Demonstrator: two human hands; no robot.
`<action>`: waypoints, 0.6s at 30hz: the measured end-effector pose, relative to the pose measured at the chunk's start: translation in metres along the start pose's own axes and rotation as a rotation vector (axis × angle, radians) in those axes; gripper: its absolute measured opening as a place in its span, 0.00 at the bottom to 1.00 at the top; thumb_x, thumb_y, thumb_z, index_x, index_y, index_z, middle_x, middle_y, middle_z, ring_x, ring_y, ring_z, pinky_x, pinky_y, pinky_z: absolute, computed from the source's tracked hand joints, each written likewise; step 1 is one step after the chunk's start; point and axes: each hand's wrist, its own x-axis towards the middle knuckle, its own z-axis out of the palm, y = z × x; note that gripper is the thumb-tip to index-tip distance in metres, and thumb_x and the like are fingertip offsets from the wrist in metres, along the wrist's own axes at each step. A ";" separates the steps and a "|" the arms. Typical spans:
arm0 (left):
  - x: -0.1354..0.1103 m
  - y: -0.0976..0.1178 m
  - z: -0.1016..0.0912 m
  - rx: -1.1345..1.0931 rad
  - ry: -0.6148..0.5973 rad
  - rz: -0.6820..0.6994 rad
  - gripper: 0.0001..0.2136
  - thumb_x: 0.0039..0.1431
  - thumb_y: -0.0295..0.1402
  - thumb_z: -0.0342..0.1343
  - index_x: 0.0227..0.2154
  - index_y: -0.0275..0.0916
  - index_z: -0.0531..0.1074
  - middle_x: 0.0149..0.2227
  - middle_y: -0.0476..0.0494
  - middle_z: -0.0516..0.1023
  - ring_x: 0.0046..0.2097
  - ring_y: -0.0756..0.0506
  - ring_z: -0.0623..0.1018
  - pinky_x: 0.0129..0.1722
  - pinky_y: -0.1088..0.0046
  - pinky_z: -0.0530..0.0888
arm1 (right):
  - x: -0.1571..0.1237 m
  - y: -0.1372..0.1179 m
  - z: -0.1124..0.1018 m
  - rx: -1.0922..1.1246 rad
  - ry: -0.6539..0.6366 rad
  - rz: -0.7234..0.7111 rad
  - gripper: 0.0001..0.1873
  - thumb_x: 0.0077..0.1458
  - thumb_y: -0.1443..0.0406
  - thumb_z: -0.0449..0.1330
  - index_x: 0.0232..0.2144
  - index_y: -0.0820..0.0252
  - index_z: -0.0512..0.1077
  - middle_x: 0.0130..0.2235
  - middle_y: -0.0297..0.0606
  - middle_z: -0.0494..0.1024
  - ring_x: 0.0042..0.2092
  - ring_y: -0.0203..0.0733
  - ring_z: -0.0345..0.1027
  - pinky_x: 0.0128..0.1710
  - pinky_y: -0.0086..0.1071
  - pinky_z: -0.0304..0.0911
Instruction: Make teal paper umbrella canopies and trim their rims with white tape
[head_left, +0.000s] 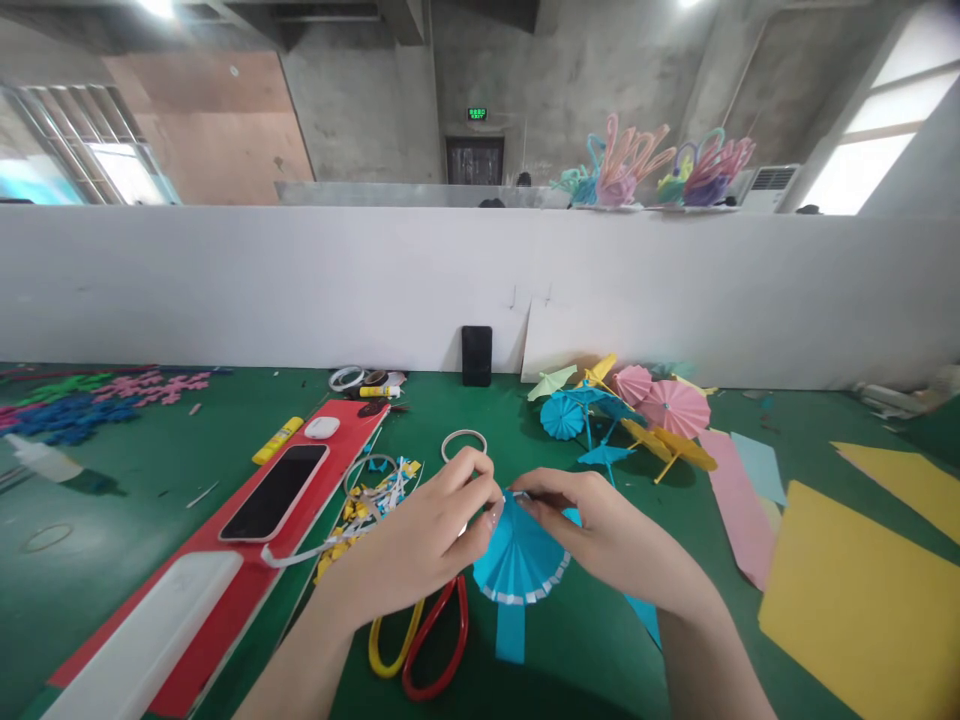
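Note:
My left hand (420, 535) and my right hand (607, 530) meet over the green table, both pinching the top of a blue pleated paper fan (520, 560) with a white-edged rim. The fan spreads downward between my hands. A blue paper strip (511, 632) lies under it. Scissors with yellow and red handles (427, 640) rest just below my left hand.
A phone (274, 490) and a white case (142, 645) lie on a red sheet (225, 600) at left. Finished paper umbrellas (637, 415) are piled behind. Yellow paper (862, 600) and pink paper (739, 505) lie right. A glue stick (277, 440), tape rings (463, 440) and paper scraps (367, 505) sit nearby. A white partition (300, 285) closes off the back.

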 end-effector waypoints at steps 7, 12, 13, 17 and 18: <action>0.000 -0.003 0.003 0.113 0.037 0.016 0.06 0.64 0.26 0.41 0.33 0.40 0.62 0.42 0.46 0.62 0.40 0.47 0.68 0.38 0.71 0.67 | 0.005 0.000 0.004 0.009 0.004 0.024 0.15 0.59 0.70 0.49 0.39 0.56 0.74 0.28 0.30 0.71 0.28 0.34 0.58 0.26 0.27 0.54; 0.000 -0.003 0.002 0.025 0.023 0.001 0.08 0.65 0.29 0.40 0.33 0.41 0.62 0.42 0.46 0.62 0.38 0.49 0.69 0.35 0.74 0.67 | 0.005 0.000 0.004 -0.001 -0.014 0.007 0.13 0.59 0.69 0.48 0.34 0.59 0.74 0.27 0.31 0.69 0.28 0.34 0.56 0.26 0.27 0.53; 0.000 -0.003 0.002 0.012 0.015 0.000 0.08 0.65 0.29 0.39 0.33 0.41 0.62 0.42 0.46 0.62 0.37 0.49 0.69 0.34 0.75 0.67 | 0.005 0.000 0.004 -0.013 -0.014 0.005 0.13 0.59 0.69 0.48 0.34 0.59 0.74 0.26 0.31 0.68 0.28 0.34 0.55 0.26 0.27 0.53; 0.000 -0.003 0.002 -0.027 -0.006 0.000 0.07 0.66 0.28 0.39 0.33 0.41 0.61 0.41 0.47 0.63 0.38 0.49 0.69 0.35 0.75 0.67 | 0.005 0.000 0.003 -0.042 -0.012 0.000 0.13 0.59 0.69 0.48 0.33 0.59 0.74 0.25 0.30 0.67 0.27 0.34 0.54 0.26 0.28 0.53; 0.000 -0.003 0.002 -0.029 -0.005 0.000 0.07 0.65 0.28 0.39 0.33 0.41 0.61 0.41 0.47 0.63 0.39 0.49 0.69 0.36 0.75 0.66 | 0.005 0.000 0.003 -0.044 -0.013 -0.001 0.13 0.59 0.69 0.49 0.33 0.59 0.74 0.25 0.30 0.67 0.27 0.33 0.54 0.25 0.28 0.53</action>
